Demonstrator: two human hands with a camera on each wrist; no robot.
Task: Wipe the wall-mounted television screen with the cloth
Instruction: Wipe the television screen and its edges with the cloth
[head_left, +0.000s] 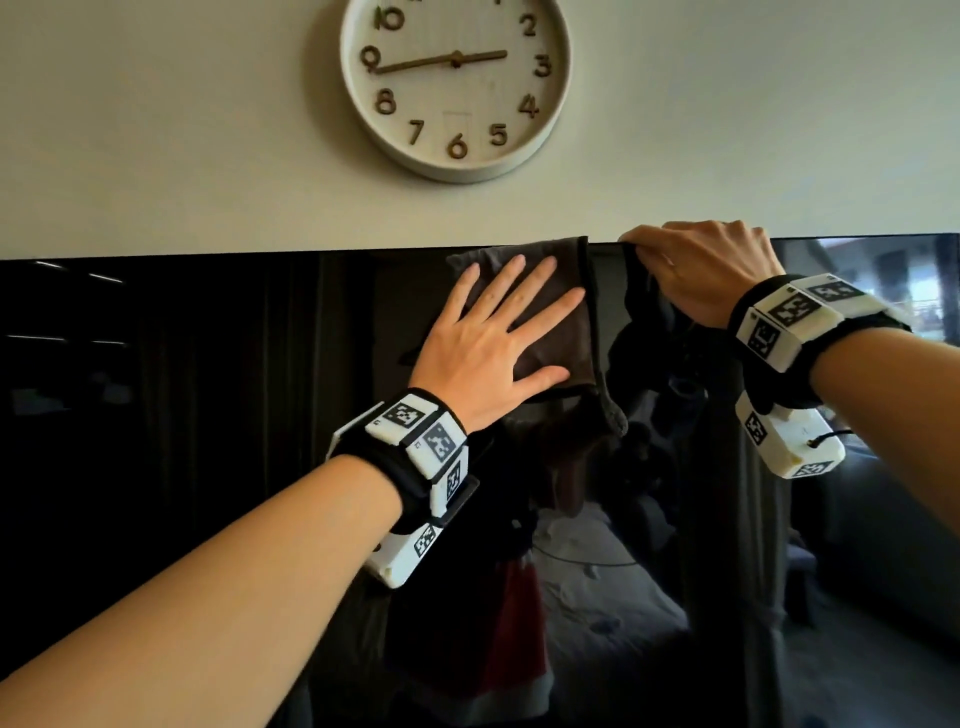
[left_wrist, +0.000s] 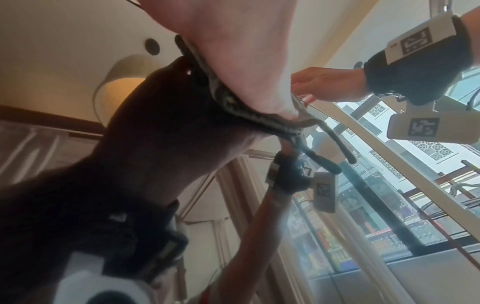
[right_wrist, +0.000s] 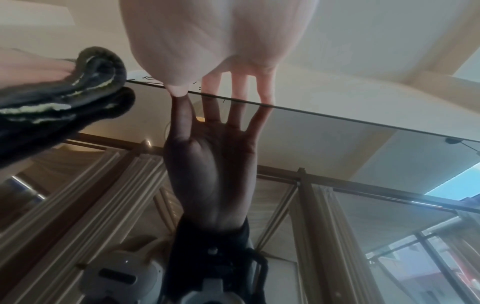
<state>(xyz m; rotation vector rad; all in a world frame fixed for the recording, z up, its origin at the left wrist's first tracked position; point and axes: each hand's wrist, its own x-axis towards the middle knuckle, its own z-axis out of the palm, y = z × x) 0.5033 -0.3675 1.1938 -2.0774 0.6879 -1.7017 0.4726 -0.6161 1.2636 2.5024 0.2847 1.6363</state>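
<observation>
The black wall-mounted television (head_left: 208, 415) fills the lower part of the head view, and its glossy screen (right_wrist: 337, 144) mirrors the room. A dark brown cloth (head_left: 561, 332) lies against the screen just under the top edge. My left hand (head_left: 488, 338) presses it flat with straight, spread fingers. In the left wrist view the cloth's folded edge (left_wrist: 233, 105) bunches under my palm (left_wrist: 233, 51). My right hand (head_left: 701, 270) is to the right of the cloth. Its fingers curl over the television's top edge and the thumb (right_wrist: 179, 90) touches the glass.
A round white wall clock (head_left: 456, 78) hangs on the pale wall just above the television. The screen stretches far to the left and right of both hands. Curtains and a window show only as reflections in the glass.
</observation>
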